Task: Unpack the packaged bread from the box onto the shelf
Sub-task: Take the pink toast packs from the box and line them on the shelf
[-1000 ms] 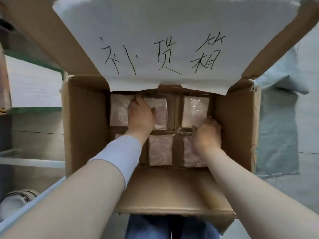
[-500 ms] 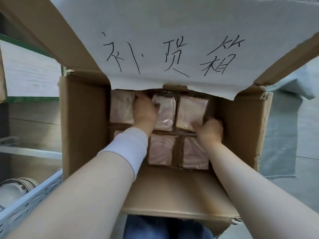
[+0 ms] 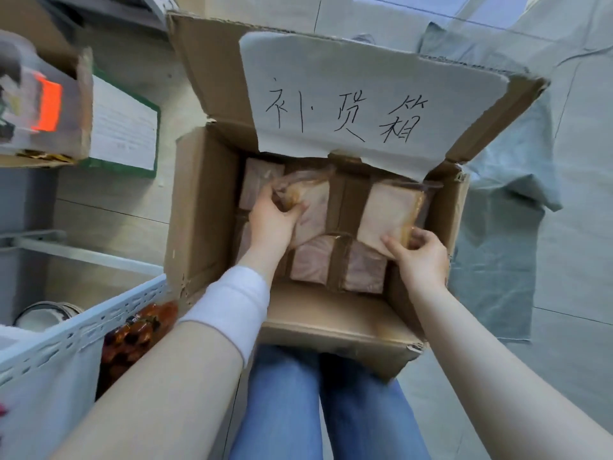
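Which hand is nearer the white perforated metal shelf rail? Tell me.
Left. The left hand is right of the white perforated shelf rail; the right hand is farther right, beyond it.

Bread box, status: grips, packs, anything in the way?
Left grip holds one bread pack. Right grip pinches second pack. Both tilted inside box; nothing blocking.

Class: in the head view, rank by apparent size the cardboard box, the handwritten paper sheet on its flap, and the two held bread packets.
1. Cardboard box.
2. Paper sheet.
3. Left packet, gripped by the left hand, and right packet, gripped by the right hand, look alike: unranked.
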Action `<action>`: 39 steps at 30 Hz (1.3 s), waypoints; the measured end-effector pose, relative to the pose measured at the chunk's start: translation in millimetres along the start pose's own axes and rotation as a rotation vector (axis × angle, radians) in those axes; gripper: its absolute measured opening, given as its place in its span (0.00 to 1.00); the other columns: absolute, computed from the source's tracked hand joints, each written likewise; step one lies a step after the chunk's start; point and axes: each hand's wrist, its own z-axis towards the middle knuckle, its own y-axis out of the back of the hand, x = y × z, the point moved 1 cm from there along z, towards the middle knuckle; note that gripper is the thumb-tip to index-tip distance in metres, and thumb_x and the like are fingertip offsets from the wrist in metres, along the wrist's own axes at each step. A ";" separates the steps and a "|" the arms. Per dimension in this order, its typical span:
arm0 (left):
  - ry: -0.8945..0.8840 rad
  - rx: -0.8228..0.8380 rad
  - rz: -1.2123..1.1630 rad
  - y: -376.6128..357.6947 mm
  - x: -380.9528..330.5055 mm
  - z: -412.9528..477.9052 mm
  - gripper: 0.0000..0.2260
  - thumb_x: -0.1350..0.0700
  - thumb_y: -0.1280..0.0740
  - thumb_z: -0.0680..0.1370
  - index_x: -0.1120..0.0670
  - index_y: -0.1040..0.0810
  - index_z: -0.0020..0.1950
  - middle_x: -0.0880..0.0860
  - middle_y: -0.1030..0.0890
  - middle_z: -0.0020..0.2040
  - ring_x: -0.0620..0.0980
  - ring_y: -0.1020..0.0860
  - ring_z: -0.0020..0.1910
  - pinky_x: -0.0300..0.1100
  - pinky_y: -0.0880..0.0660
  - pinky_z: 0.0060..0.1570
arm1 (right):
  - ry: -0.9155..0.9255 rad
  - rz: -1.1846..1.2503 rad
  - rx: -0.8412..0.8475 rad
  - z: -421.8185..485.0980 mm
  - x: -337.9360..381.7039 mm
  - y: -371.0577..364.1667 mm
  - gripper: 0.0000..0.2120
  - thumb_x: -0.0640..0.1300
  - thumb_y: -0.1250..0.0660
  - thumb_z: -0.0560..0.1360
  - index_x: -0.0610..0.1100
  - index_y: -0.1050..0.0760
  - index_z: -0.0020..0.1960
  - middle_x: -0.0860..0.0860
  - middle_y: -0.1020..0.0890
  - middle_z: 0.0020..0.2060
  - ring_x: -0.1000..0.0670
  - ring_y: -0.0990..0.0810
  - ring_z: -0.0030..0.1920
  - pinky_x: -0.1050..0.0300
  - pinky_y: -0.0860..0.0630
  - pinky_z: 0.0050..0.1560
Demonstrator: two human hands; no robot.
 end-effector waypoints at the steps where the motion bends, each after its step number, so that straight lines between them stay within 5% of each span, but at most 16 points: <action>1: 0.001 -0.018 -0.034 14.9 -0.9 -16.2 0.19 0.55 0.27 0.70 0.57 0.27 0.58 0.53 0.22 0.51 0.53 0.23 0.51 0.44 0.27 0.54 | -0.017 0.027 0.049 -10.9 -1.8 9.3 0.24 0.47 0.24 0.66 0.42 0.25 0.59 0.48 0.18 0.51 0.47 0.20 0.54 0.51 0.26 0.60; 4: 0.004 -0.069 -0.152 64.8 -6.3 -74.7 0.17 0.57 0.27 0.71 0.56 0.27 0.57 0.52 0.22 0.51 0.53 0.22 0.53 0.45 0.26 0.55 | -0.026 0.102 0.205 -55.7 -1.5 41.0 0.20 0.44 0.23 0.65 0.43 0.23 0.55 0.50 0.18 0.43 0.45 0.19 0.51 0.42 0.22 0.56; 7: -0.002 -0.138 -0.313 120.3 -9.5 -149.3 0.19 0.57 0.28 0.71 0.57 0.27 0.60 0.55 0.21 0.57 0.51 0.22 0.56 0.41 0.25 0.52 | 0.025 0.144 0.332 -114.9 2.6 68.5 0.19 0.41 0.24 0.65 0.42 0.24 0.54 0.45 0.18 0.48 0.43 0.18 0.51 0.43 0.23 0.57; 10: -0.069 -0.262 -0.386 178.6 -4.8 -234.2 0.15 0.57 0.28 0.72 0.55 0.26 0.56 0.50 0.21 0.51 0.46 0.22 0.51 0.29 0.25 0.43 | 0.144 0.114 0.456 -179.4 6.4 88.9 0.20 0.42 0.25 0.66 0.41 0.24 0.56 0.44 0.18 0.51 0.44 0.18 0.51 0.46 0.22 0.56; 13: -0.140 -0.387 -0.480 237.5 6.0 -322.8 0.09 0.58 0.29 0.72 0.51 0.26 0.48 0.48 0.20 0.47 0.45 0.22 0.47 0.30 0.25 0.45 | 0.299 0.018 0.569 -254.1 12.9 107.1 0.09 0.46 0.25 0.67 0.49 0.23 0.44 0.49 0.17 0.47 0.48 0.17 0.48 0.51 0.21 0.53; 16: -0.201 -0.534 -0.510 297.6 19.0 -408.5 0.09 0.57 0.30 0.74 0.51 0.28 0.50 0.43 0.21 0.45 0.37 0.23 0.45 0.26 0.26 0.42 | 0.477 -0.033 0.700 -339.3 25.5 120.4 0.07 0.45 0.26 0.67 0.48 0.21 0.44 0.53 0.16 0.41 0.56 0.17 0.41 0.61 0.19 0.45; 18: -0.229 -0.641 -0.546 337.7 33.0 -466.1 0.08 0.56 0.31 0.74 0.48 0.28 0.48 0.43 0.21 0.46 0.39 0.22 0.46 0.31 0.26 0.46 | 0.577 -0.058 0.799 -398.5 32.1 124.4 0.07 0.44 0.27 0.67 0.47 0.20 0.45 0.52 0.15 0.40 0.57 0.16 0.38 0.65 0.19 0.41; 22: -0.296 -0.867 -0.586 419.7 70.6 -574.1 0.07 0.57 0.32 0.75 0.46 0.29 0.45 0.45 0.22 0.45 0.44 0.23 0.47 0.38 0.29 0.51 | 0.763 -0.095 0.952 -517.9 40.3 114.6 0.05 0.42 0.27 0.68 0.46 0.19 0.44 0.48 0.15 0.41 0.49 0.16 0.43 0.56 0.19 0.49; 29: -0.312 -1.160 -0.584 544.1 186.3 -730.1 0.07 0.56 0.32 0.75 0.50 0.28 0.49 0.47 0.22 0.46 0.48 0.23 0.50 0.41 0.26 0.52 | 1.025 -0.117 1.193 -720.7 10.3 44.9 0.04 0.39 0.27 0.68 0.45 0.19 0.43 0.55 0.16 0.32 0.60 0.18 0.32 0.72 0.25 0.32; 33: -0.249 -1.275 -0.658 600.6 284.8 -786.0 0.06 0.56 0.31 0.74 0.48 0.26 0.47 0.48 0.20 0.46 0.50 0.22 0.49 0.41 0.26 0.47 | 1.054 -0.176 1.243 -819.6 -35.5 -19.8 0.06 0.41 0.27 0.68 0.44 0.19 0.44 0.50 0.14 0.38 0.51 0.16 0.40 0.59 0.21 0.44; 39: -0.093 -1.357 -0.718 671.9 406.5 -796.2 0.06 0.57 0.29 0.73 0.48 0.25 0.43 0.49 0.20 0.43 0.52 0.22 0.46 0.56 0.26 0.57 | 1.129 -0.263 1.271 -932.0 -77.8 -125.5 0.14 0.43 0.24 0.66 0.34 0.21 0.45 0.50 0.19 0.35 0.49 0.21 0.39 0.44 0.22 0.53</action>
